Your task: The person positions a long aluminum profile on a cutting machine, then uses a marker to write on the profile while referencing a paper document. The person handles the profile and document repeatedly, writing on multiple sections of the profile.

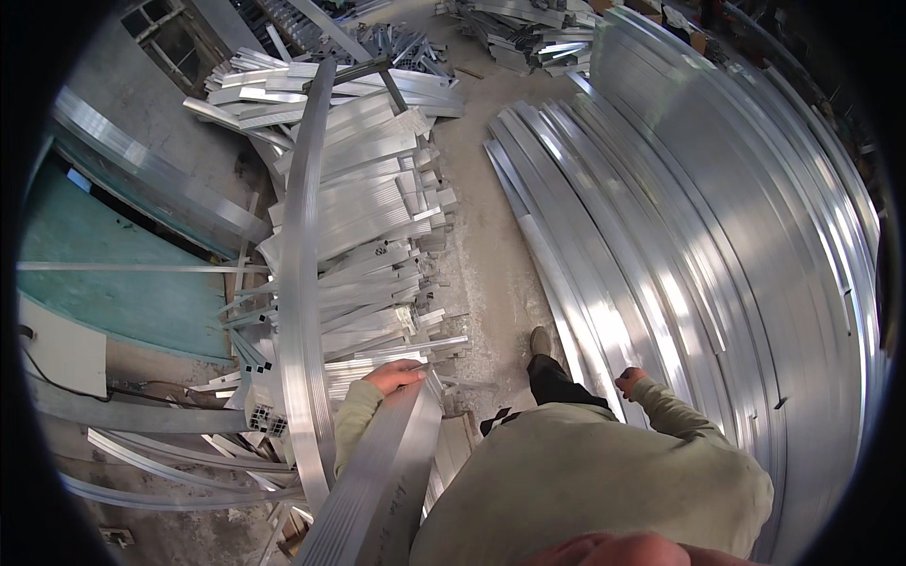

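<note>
My left hand grips the near end of a long, ribbed aluminium profile, its fingers wrapped over the top edge. This profile slants down to the lower edge of the picture, beside my body. My right hand hangs at my right side with its fingers curled, and nothing shows in it. Close by lie long, shiny aluminium profiles, which my right hand appears to hang above; I cannot tell whether it touches them.
Left of the walkway, short aluminium pieces are heaped in layers. A long aluminium bar runs lengthwise over them. A green panel stands at the far left. More metal pieces lie at the back. My shoe is on the walkway.
</note>
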### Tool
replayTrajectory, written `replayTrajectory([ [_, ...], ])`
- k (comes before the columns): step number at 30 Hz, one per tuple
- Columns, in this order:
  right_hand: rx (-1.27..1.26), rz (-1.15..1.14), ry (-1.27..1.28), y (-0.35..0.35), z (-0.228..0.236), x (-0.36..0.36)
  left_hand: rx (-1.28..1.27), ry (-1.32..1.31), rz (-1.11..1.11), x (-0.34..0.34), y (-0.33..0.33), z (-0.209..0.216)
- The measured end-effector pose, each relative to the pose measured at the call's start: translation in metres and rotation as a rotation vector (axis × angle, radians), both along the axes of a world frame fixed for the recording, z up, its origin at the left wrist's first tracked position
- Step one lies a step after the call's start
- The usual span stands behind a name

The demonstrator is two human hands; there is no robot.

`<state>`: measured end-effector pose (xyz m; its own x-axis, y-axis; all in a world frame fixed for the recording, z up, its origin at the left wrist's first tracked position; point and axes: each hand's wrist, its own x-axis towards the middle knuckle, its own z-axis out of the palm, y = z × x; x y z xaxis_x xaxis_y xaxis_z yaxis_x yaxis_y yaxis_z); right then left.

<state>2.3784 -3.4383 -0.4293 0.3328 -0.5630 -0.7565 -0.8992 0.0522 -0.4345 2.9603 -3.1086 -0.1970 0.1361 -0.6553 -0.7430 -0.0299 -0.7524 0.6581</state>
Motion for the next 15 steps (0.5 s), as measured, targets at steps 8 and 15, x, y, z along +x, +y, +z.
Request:
replayTrajectory([
  [8,0.013,-0.085,-0.357,-0.219,0.03,0.23,-0.054,-0.099,-0.031,0.128,-0.264,0.014],
  [15,0.499,0.189,-0.753,-0.322,0.164,0.55,-0.045,-0.13,-0.13,0.217,-0.45,0.048],
])
